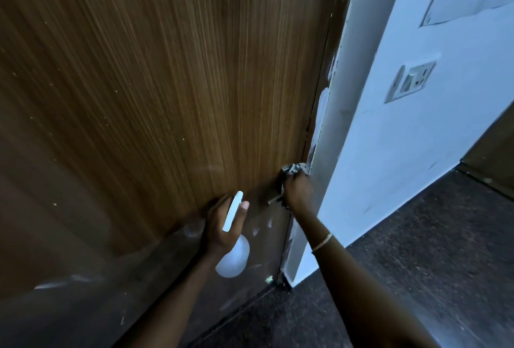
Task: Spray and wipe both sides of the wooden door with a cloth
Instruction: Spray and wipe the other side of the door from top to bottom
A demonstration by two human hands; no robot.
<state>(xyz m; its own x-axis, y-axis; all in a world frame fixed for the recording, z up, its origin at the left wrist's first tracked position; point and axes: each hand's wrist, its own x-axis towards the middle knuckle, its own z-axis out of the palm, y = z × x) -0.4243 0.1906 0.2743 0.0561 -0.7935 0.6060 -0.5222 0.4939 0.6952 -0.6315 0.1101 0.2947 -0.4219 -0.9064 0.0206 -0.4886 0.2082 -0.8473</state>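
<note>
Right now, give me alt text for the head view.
Left hand holds a white spray bottle against the closed wooden door, while the right hand grips the metal door handle at the door's right edge. A white wall with a switch plate stands right; no cloth shows.

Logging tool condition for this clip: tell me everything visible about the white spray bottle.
The white plastic spray bottle hangs upright in front of the lower brown wooden door, gripped at the neck by the left hand. Its flat white trigger head rises between the fingers, the thumb resting alongside. The rounded translucent body bulges below the palm. Liquid level and nozzle cannot be made out. Only the hand appears to touch it; contact with the door is unclear.
</note>
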